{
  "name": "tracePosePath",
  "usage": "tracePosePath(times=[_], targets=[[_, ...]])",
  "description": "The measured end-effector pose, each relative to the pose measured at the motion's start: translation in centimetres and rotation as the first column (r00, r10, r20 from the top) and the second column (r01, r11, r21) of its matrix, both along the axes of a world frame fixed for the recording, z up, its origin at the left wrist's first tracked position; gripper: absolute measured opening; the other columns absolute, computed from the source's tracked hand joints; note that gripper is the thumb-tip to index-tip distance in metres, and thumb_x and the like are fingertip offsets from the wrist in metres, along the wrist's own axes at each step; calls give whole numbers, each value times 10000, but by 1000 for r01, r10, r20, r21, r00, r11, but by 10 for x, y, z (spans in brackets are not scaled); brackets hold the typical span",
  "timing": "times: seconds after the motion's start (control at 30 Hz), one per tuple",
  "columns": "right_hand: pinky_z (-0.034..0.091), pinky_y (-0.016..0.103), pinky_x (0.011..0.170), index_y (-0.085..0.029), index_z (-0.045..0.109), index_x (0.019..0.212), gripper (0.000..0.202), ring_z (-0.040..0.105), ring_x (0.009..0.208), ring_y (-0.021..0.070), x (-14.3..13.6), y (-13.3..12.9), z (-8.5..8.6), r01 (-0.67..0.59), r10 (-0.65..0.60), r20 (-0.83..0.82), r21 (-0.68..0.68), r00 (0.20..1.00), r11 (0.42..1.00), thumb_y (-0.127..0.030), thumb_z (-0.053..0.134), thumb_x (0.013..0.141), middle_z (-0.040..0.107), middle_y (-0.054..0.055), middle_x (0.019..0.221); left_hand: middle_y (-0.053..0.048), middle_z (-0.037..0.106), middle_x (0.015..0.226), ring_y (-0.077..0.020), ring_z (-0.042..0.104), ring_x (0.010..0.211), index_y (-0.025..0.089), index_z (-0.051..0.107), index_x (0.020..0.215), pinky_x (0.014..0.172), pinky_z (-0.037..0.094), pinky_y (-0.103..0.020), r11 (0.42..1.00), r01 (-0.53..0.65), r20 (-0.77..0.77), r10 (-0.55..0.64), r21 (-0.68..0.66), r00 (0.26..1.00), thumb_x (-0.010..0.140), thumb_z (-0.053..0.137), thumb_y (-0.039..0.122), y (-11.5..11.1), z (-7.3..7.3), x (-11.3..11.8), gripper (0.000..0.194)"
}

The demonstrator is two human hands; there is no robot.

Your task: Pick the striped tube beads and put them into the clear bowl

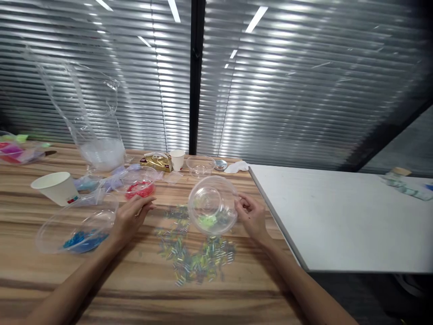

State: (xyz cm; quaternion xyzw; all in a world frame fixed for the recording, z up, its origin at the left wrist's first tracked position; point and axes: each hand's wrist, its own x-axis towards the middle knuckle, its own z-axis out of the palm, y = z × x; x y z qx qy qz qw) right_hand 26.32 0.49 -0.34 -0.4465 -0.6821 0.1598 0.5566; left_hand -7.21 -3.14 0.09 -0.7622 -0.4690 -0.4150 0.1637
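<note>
My right hand (252,216) grips the right rim of a clear plastic bowl (212,180). Tilted above the table, the bowl holds a few light green pieces (207,221). Beneath and in front of it, many small yellow-green and clear tube-shaped beads (194,262) lie scattered on the wood. My left hand (131,219) hovers further left with its fingers pressed together; whether something small is between them is hidden. Close to its fingertips is a clear bowl with red beads (139,189). Left of that wrist, another clear bowl (47,237) contains blue beads (83,240).
A white paper cup (56,187) stands at the left, before a tall clear plastic bag (101,153). Along the back are a gold packet (156,162), a small cup (177,160), a clear bowl (200,166) and crumpled tissue (237,167). A white table (341,216) adjoins on the right.
</note>
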Motion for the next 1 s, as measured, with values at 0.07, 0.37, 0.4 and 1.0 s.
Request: tracePosePath(times=[0.07,0.37,0.4,1.0], targets=[[399,218,472,-125,656,909,252,453,453,102,-1,-1,1,-2,2,2,0,1000,1000,-283,515,772,499,-40,495,-12,640,736,-123,604,657,185,618,887,628,480,-228,1000,-20,3,20,20,1000,895,506,292,-1,4,1,155],[399,215,455,-124,661,896,261,472,451,106,-2,0,0,27,-27,-22,-11,999,1000,-297,516,766,526,-30,494,-4,644,682,-114,600,608,181,627,915,601,477,-214,994,92,-132,-84,56,988,890,514,239,-3,3,7,130],[398,215,449,-120,659,897,267,470,447,107,-2,1,0,26,-27,-38,-18,999,1000,-304,517,766,519,-33,487,-11,642,680,-117,599,607,174,630,916,597,477,-216,993,106,-142,-98,50,985,893,509,236,-3,2,8,139],[392,210,440,-103,644,930,284,462,421,101,-6,14,-15,33,-44,-151,-77,988,997,-321,520,797,476,-48,476,-23,648,724,-133,617,633,187,636,921,592,481,-221,974,129,-240,-172,-186,955,920,419,297,2,-8,-3,243]])
